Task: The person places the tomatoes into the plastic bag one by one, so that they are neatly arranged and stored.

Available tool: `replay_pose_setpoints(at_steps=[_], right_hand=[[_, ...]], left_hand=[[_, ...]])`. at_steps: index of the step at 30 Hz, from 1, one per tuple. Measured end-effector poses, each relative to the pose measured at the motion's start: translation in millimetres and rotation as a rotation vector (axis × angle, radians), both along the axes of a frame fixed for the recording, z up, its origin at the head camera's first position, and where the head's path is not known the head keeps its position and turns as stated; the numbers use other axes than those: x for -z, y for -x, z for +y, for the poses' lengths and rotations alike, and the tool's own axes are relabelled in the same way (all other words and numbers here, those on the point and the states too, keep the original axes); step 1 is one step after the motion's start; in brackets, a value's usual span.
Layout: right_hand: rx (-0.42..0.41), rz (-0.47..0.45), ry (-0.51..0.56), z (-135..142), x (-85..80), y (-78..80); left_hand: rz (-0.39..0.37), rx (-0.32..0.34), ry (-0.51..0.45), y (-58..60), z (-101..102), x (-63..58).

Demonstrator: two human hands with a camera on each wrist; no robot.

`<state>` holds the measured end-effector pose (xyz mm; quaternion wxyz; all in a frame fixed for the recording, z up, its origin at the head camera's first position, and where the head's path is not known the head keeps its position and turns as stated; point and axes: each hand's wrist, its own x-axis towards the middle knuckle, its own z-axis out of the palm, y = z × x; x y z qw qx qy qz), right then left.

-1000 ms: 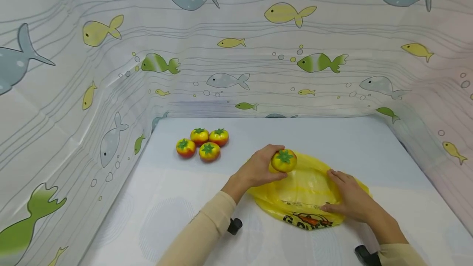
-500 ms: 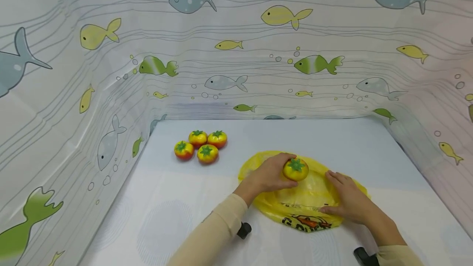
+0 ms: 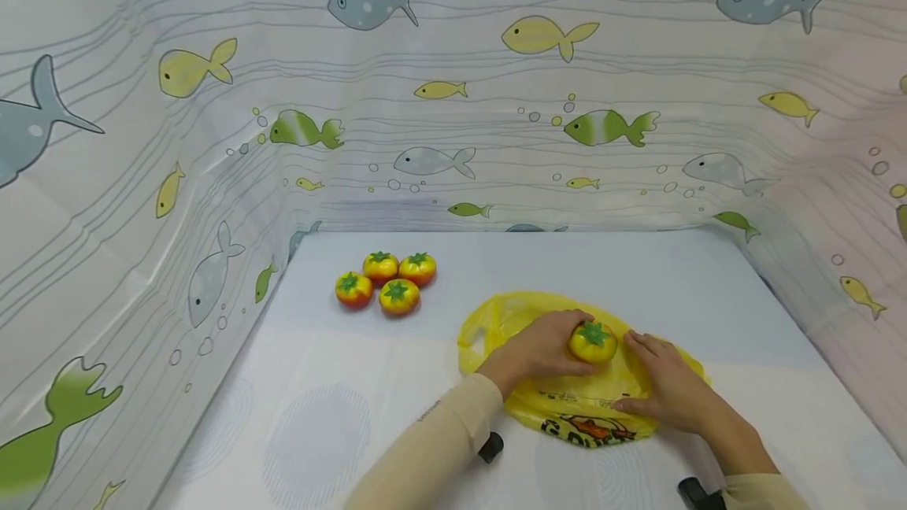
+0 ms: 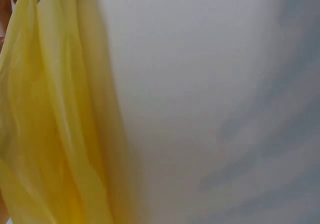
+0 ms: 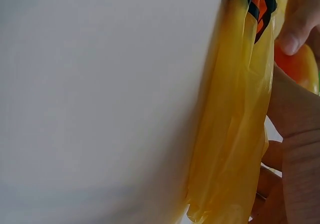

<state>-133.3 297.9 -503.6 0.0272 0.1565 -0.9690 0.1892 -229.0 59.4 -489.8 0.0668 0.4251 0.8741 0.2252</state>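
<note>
A yellow tomato with a green star-shaped top and reddish sides (image 3: 594,342) is gripped by my left hand (image 3: 546,346), over the mouth of a yellow plastic bag (image 3: 510,309). My right hand (image 3: 669,384) rests at the bag's right side, fingers and thumb spread apart against the plastic. The bag lies with its mouth spread, black and orange print on its near edge. In the right wrist view, the tomato's red side (image 5: 297,66) shows beyond the bag's yellow folds (image 5: 225,134). The left wrist view shows mostly the bag (image 4: 55,114) and tabletop.
Several similar tomatoes (image 3: 399,297) stand clustered at the back left of the white table (image 3: 319,368). Fish-patterned cloth (image 3: 496,132) rises at the back and both sides. Black wrist-worn pieces (image 3: 490,447) sit below the wrists.
My left hand has carried the tomato to the right and lower, from the bag's left edge to over its mouth. The right hand stays in place on the bag.
</note>
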Motion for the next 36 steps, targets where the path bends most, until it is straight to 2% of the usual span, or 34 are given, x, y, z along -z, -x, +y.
replay_pose_setpoints(at_steps=[13,18,22,30,36], right_hand=[[-0.001,-0.029,0.006,2,2.8,-2.6],[-0.006,-0.025,0.012,1,2.0,-2.7],[-0.005,-0.019,0.010,1,0.6,-3.2],[-0.011,-0.029,-0.002,-1,1.7,-2.0],[0.004,-0.047,-0.017,1,1.3,-0.6]], left_hand=[[-0.043,-0.031,0.042,-8.0,13,13.5],[0.007,-0.019,0.042,-8.2,19,19.9],[0.034,-0.017,0.043,-9.3,21,19.9],[0.041,-0.036,0.103,-11.9,14,11.1],[0.035,-0.067,0.087,-3.0,-6,-10.2]])
